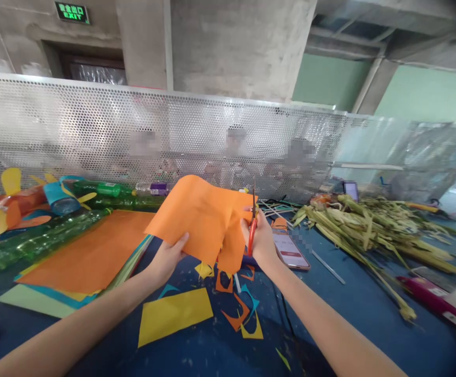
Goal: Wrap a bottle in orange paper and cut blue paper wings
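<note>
Head view: over one blue desk (196, 356), one central orange paper sheet (196, 220) looks light, floppy, easily creased; edges suit pinching. One yellow paper rectangle (175, 317) lies toward seven o'clock. Left hand (167, 262) pinches the sheet, fingers closed; right hand (265, 243) grips one pair of red-handled scissors (252, 235).

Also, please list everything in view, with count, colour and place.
sheet: one, orange, centre
scissors: one, red handles, centre
paper stack: one, multicoloured, left
paper piece: one, yellow, centre front
scraps: several, orange, yellow, blue, centre
petalled bottles: two or more, orange, blue, far left
plain bottles: several, green, one clear, left
phone: one, pale screen, right
husk pile: one, yellowish, right
unclear object: one, magenta, far right
table: one, blue, below
mesh: one, silver, behind table
exit sign: one, green, upper left
people: about three, blurred, behind mesh
left hand: one, bare, on sheet
right hand: one, bare, on scissors
</note>
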Available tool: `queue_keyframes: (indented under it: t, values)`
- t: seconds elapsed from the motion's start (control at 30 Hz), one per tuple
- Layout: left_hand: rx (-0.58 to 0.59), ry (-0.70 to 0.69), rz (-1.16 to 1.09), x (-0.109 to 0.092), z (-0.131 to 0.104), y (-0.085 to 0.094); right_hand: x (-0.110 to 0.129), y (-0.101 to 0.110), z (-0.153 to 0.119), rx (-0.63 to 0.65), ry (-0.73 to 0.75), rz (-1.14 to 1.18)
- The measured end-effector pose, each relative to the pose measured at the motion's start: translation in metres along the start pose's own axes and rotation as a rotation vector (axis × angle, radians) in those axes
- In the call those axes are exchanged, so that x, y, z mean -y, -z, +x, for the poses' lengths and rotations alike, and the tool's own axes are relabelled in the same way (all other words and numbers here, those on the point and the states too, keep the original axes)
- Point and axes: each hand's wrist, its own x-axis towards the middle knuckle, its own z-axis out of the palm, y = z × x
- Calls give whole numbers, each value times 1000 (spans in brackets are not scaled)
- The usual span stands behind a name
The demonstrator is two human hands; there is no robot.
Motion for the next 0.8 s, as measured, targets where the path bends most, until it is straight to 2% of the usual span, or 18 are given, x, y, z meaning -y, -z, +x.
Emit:
queue_keyframes:
  t: [0.17,0.3,0.57,0.8]
  values:
    - [3,-83,108,0,-1,3,-9,-4,1,4,-44,98]
    - [-9,-128,106,-2,-1,2,-12,-6,4,-1,-60,118]
    - [0,-74,137,-4,-4,-5,-21,-9,3,29,-83,102]
    - [-117,-108,185,-3,1,-2,-15,-8,5,37,-74,97]
